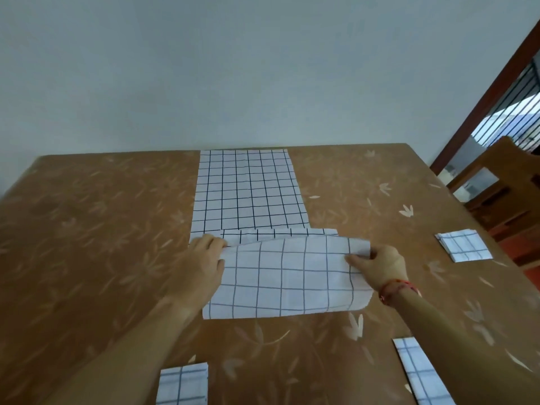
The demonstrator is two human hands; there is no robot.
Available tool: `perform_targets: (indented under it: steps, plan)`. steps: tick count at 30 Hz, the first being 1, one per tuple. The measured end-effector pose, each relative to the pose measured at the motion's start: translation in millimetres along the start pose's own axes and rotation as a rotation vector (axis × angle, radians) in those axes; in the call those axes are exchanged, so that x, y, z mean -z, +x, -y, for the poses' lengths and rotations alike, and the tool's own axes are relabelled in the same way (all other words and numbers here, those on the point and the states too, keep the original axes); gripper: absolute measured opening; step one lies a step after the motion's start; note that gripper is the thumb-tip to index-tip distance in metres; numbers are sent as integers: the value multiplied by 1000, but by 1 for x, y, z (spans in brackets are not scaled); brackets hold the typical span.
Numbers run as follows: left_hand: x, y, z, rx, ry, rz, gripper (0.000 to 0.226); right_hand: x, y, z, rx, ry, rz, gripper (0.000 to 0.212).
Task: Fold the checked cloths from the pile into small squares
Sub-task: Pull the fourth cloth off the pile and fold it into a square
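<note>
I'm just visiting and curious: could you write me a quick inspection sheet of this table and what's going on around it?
Surface: brown table with a pale leaf pattern.
Job's things: long checked cloth lying flat toward the wall; its near end is lifted and being folded over. Folded square stack at the right edge; more checked pieces at the bottom left and bottom right, both partly cut off.
Clutter: nothing seen.
Grips: left hand and right hand each pinch a corner of the lifted end.
Cables: nothing seen.
Surroundings: plain pale wall; wooden chair and barred opening on the right.
</note>
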State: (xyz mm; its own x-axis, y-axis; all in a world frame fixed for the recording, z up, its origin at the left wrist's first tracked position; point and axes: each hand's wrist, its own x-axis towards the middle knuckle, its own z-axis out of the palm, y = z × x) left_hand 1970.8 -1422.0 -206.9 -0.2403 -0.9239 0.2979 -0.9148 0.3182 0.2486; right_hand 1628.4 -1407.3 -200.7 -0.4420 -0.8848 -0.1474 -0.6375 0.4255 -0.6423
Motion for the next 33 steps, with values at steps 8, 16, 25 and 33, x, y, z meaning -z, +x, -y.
perform_targets:
  steps: [8, 16, 25, 33]
  plan:
    - [-44, -41, -31, -224, -14, 122, 41, -34, 45, 14, -45, 46, -17, 15]
    - [-89, -96, -55, -347, 30, 361, 46, -53, 64, 16, -24, -50, -66, 28]
    - [-89, -91, -52, -270, 56, 340, 45, -76, 5, -5, 311, -482, -69, 58]
    - [-104, -87, -48, -183, 141, 429, 58, -125, -97, -36, 516, -647, 212, 64]
